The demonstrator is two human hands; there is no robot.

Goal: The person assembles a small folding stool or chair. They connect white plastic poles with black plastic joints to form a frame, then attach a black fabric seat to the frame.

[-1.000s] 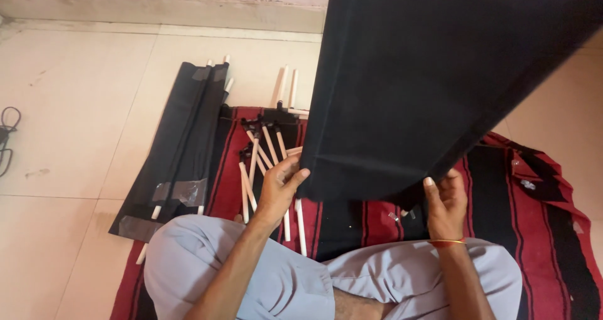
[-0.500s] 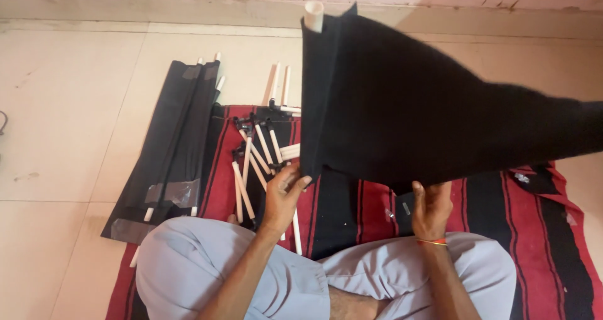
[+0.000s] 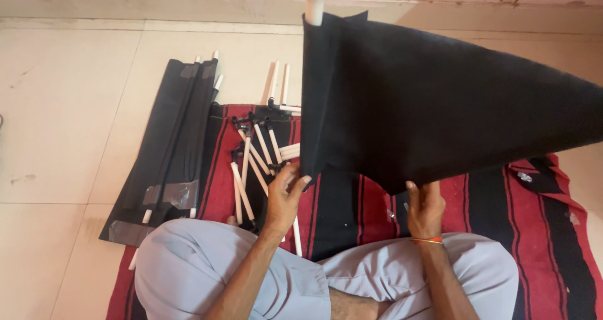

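Above the striped mat, both hands grip the black fabric panel: left hand pinching its near-left corner, right hand apparently closed on the lower edge. Keeping the white pipe upright should hold the sleeve taut.

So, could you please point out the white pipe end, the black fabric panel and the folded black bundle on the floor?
white pipe [image 3: 315, 1], head view, on its open top end above the fabric.
black fabric panel [image 3: 440, 100], head view, on its broad middle.
folded black bundle [image 3: 173, 138], head view, on its middle.
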